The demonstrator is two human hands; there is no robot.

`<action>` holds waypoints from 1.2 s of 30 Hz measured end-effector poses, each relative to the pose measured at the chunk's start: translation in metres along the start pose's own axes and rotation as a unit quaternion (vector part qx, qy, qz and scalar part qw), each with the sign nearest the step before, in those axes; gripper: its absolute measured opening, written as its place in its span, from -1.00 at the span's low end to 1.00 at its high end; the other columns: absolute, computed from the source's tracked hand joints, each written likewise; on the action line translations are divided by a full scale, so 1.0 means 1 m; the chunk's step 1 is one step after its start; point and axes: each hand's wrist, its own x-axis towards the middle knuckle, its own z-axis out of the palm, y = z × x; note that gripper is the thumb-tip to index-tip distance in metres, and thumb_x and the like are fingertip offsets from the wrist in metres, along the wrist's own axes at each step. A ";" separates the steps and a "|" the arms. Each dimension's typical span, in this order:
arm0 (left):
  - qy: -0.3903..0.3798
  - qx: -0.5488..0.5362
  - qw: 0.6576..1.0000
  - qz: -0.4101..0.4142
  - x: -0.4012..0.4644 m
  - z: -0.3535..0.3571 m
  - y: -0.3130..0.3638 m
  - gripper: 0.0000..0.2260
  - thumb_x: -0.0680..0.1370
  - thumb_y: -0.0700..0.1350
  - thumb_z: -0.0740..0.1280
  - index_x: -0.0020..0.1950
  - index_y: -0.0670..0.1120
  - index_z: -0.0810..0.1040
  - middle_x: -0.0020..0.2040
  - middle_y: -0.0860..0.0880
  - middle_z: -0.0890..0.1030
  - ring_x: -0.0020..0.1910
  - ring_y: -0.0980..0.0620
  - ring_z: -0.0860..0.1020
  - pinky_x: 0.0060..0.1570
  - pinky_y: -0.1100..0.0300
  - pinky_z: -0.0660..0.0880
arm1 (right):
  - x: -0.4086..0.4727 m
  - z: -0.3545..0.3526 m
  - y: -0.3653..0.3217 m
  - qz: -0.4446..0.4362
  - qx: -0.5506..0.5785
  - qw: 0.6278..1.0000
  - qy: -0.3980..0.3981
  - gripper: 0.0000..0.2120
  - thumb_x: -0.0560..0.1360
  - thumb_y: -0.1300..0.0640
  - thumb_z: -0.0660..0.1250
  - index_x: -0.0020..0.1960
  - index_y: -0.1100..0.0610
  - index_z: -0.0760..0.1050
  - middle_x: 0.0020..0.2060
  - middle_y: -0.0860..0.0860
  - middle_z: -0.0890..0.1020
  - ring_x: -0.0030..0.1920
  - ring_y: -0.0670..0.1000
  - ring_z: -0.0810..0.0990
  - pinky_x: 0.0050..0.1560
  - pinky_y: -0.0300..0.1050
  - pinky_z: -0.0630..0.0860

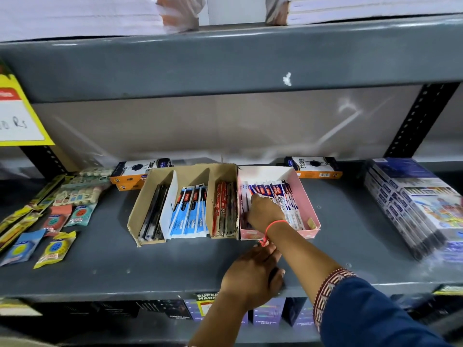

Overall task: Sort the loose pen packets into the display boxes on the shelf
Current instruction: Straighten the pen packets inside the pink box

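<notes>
A brown cardboard display box (147,196) on the grey shelf (105,261) has three compartments: black pens (153,216), blue-and-white pen packets (188,212) and red pen packets (222,209). Right beside it, touching, stands a pink display box (310,199) with white, red and blue pen packets (284,194). My right hand (263,214) reaches into the pink box's left side, fingers curled down around some of those packets, fingertips hidden. My left hand (253,274) rests on the shelf just in front of the pink box, fingers spread, holding nothing.
Orange-and-black boxes lie behind at back left (134,171) and back right (313,167). A stack of blue boxes (411,204) fills the right end. Small coloured sachets (55,249) lie at the left. The upper shelf beam (225,66) hangs overhead, with a yellow price tag (17,116).
</notes>
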 end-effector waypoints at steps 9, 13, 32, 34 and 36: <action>0.023 -0.007 1.000 0.011 -0.001 -0.003 0.001 -0.69 0.58 -0.04 0.15 0.21 -0.18 0.47 0.21 -0.19 0.54 0.21 -0.17 0.45 0.12 0.09 0.38 | 0.006 0.008 -0.010 0.024 0.002 0.999 -0.028 -0.63 0.52 0.23 0.17 0.31 0.25 0.35 0.21 0.24 0.53 0.19 0.25 0.53 0.11 0.08 0.51; 0.012 -0.008 1.000 0.004 0.000 -0.002 0.001 -0.67 0.59 -0.01 0.11 0.26 -0.16 0.43 0.27 -0.17 0.51 0.27 -0.13 0.39 0.19 0.11 0.32 | 0.006 0.009 -0.011 0.026 -0.001 0.999 -0.033 -0.63 0.53 0.22 0.17 0.32 0.27 0.36 0.21 0.24 0.53 0.20 0.25 0.53 0.11 0.07 0.50; -0.001 -0.010 1.000 0.009 0.001 0.005 -0.004 -0.60 0.60 0.01 0.07 0.40 -0.12 0.28 0.45 -0.12 0.31 0.44 -0.04 0.19 0.40 0.15 0.09 | 0.002 -0.004 -0.006 0.040 0.023 0.999 0.021 -0.66 0.52 0.34 0.18 0.29 0.31 0.34 0.20 0.25 0.55 0.21 0.25 0.54 0.16 0.07 0.51; -0.010 -0.011 1.000 0.006 0.002 0.004 -0.005 -0.59 0.60 0.02 0.06 0.42 -0.12 0.24 0.47 -0.11 0.27 0.45 -0.02 0.16 0.40 0.15 0.07 | 0.003 -0.004 -0.004 0.041 0.024 0.999 0.025 -0.70 0.51 0.34 0.21 0.24 0.31 0.40 0.17 0.25 0.57 0.18 0.23 0.56 0.15 0.05 0.52; -0.016 -0.015 1.000 -0.001 0.002 0.003 -0.005 -0.58 0.60 0.03 0.07 0.43 -0.11 0.22 0.48 -0.08 0.24 0.45 -0.01 0.14 0.38 0.13 0.12 | 0.004 -0.003 -0.001 0.038 0.025 0.999 0.029 -0.73 0.51 0.36 0.18 0.20 0.33 0.43 0.14 0.25 0.58 0.16 0.23 0.57 0.14 0.03 0.53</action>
